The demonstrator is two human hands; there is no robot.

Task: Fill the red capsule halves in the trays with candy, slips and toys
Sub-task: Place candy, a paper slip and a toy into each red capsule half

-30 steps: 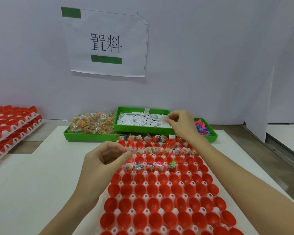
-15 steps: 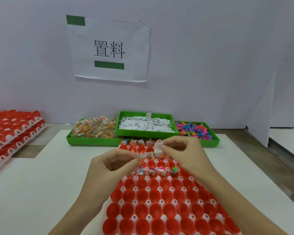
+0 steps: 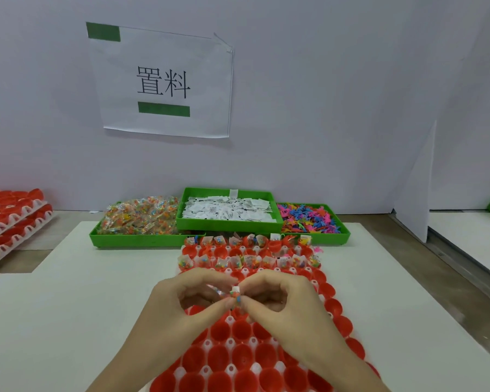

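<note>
1. The candy packet (image 3: 236, 299) with a white slip (image 3: 235, 288) against it is held in the air, between both hands, above the middle rows of the tray of red capsule halves (image 3: 239, 332).
2. The left hand (image 3: 181, 309) pinches the packet between thumb and forefinger; its other fingers are curled. The right hand (image 3: 286, 304) pinches the same small bundle from the other side. I think the two hands meet here in order to press slip and candy into one piece, so that it can go into a cup in one move.
3. The far rows of the tray already hold packets and slips; the near rows are empty cups. I judge the task is about one third done.
4. Behind the tray stand three green bins: candy (image 3: 137, 219) on the left, slips (image 3: 228, 212) in the middle and raised, toys (image 3: 309, 220) on the right. They are near, so the reach is short.
5. More stacked trays (image 3: 9, 216) wait at the far left, and a paper sign (image 3: 164, 80) hangs on the wall.
6. The hands themselves cover the cups below them, so which cup is the next one I cannot tell. Nothing else stands in the way.
</note>
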